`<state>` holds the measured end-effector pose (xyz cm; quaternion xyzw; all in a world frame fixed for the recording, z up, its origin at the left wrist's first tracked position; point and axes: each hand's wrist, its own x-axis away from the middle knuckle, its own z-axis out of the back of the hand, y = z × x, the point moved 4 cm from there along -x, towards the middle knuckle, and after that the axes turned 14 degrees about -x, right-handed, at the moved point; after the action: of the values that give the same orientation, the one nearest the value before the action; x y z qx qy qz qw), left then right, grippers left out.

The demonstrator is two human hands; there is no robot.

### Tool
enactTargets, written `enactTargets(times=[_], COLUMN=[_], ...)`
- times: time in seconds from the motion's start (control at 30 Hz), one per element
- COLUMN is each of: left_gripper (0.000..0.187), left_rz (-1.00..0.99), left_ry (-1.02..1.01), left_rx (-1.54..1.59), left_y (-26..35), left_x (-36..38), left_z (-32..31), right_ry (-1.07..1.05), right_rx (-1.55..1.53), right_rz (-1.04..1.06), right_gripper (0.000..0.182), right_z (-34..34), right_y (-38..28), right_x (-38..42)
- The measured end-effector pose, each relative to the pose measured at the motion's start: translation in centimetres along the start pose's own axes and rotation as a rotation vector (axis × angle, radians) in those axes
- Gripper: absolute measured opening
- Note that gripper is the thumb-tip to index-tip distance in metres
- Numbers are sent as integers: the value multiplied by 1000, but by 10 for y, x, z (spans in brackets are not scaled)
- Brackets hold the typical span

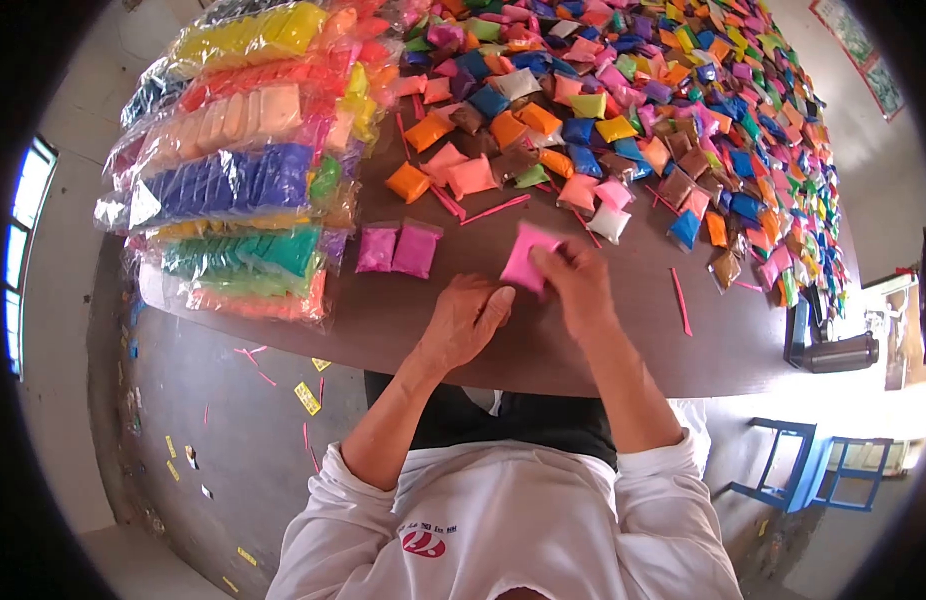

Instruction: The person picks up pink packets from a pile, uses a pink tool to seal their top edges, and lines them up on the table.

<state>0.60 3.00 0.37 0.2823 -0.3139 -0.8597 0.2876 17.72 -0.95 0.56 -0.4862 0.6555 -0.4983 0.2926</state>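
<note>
My right hand (580,290) pinches a bright pink packet (528,258) between thumb and fingers, just above the dark table (383,325). The packet looks slightly blurred. Close by on the left, my left hand (465,318) is closed, its fingers curled under and its thumb pointing toward the pink packet. Whatever it may hold is hidden. Two magenta packets (415,250) in clear film lie side by side on the table, beyond my left hand. A white packet (610,222) and a light pink packet (614,194) rest beyond my right hand.
Stacked clear bags of coloured packets (228,180) stand at the left edge. A large heap of loose coloured packets (673,110) covers the far side and right. Thin pink strips (680,302) lie scattered. A dark metallic cylinder (841,353) is at right, blue stools (808,468) below.
</note>
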Motion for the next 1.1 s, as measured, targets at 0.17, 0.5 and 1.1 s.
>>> enactTargets(times=[0.17, 0.5, 1.1], left_gripper=[32, 16, 19], left_rz=[-80, -90, -127], left_ry=[70, 95, 84], left_rx=[-118, -36, -313], left_y=[0, 3, 40], left_x=[2, 0, 32], left_z=[-6, -5, -13], right_ry=[-51, -156, -127], right_rx=[213, 686, 553], right_rz=[19, 171, 310], right_gripper=[25, 37, 31], right_z=[-29, -59, -61], right_y=[-18, 23, 22], right_x=[-33, -50, -36])
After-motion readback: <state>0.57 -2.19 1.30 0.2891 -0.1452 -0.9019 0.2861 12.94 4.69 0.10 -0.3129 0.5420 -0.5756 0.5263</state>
